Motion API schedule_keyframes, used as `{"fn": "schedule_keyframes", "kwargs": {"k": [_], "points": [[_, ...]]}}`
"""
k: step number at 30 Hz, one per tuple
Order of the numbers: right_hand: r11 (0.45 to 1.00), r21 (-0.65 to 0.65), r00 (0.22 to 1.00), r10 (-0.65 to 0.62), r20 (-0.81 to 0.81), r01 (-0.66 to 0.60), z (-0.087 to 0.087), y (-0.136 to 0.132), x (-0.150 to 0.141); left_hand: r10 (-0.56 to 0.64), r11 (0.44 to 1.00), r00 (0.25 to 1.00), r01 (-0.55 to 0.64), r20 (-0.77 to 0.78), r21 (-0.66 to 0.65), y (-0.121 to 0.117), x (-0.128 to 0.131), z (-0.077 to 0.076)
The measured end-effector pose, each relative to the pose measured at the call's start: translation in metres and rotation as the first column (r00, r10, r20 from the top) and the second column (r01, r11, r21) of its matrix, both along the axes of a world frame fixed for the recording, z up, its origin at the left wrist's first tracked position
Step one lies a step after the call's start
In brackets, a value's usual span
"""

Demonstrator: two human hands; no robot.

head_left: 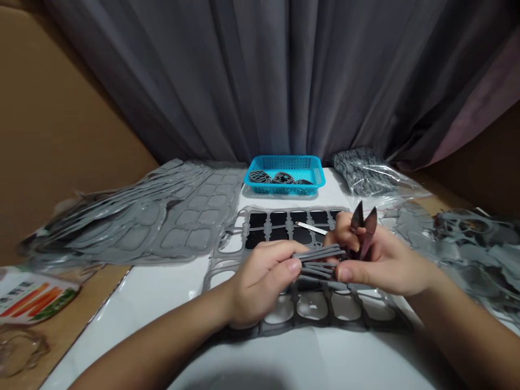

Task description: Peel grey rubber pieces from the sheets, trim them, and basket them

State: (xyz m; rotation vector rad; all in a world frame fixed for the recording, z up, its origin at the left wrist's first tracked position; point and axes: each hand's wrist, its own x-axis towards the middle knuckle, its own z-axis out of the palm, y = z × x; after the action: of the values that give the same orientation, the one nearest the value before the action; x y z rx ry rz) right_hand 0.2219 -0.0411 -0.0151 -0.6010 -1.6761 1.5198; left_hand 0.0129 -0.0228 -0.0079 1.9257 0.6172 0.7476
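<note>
Between hands [262, 279]: grey strips [319, 253], long axes roughly left-right.

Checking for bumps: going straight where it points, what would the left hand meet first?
Past the grey strips in its grip, the left hand likely meets the right hand, though depth is unclear.

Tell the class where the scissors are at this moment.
In the head view, the scissors are right of centre, held pointing up in the right hand, just right of the gray pieces that the left hand grips.
</note>
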Motion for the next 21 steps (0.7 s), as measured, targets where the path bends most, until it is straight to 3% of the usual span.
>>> {"fn": "schedule_keyframes", "kwargs": {"k": [10,17,19,21], "points": [[1.000,0.013,0.995,-0.021,-0.094,0.023,0.0057,-0.0042,-0.0014,-0.082,0.990,0.996,0.079,0.018,0.119,-0.0013,-0.0026,-0.0080],[1.000,-0.024,0.994,0.005,-0.108,-0.008,0.0041,-0.0062,0.0024,-0.070,0.994,0.994,0.062,0.087,0.094,-0.0025,-0.0037,-0.0085],[0.999,-0.001,0.994,-0.044,-0.104,0.044,0.0047,-0.0065,0.0040,-0.061,0.995,0.993,0.052,0.101,0.087,-0.0029,-0.0039,-0.0083],[0.975,0.084,0.978,-0.199,-0.059,0.204,0.0060,-0.0072,0.0052,-0.068,0.994,0.989,0.056,0.128,0.095,-0.0031,-0.0039,-0.0086]]}}
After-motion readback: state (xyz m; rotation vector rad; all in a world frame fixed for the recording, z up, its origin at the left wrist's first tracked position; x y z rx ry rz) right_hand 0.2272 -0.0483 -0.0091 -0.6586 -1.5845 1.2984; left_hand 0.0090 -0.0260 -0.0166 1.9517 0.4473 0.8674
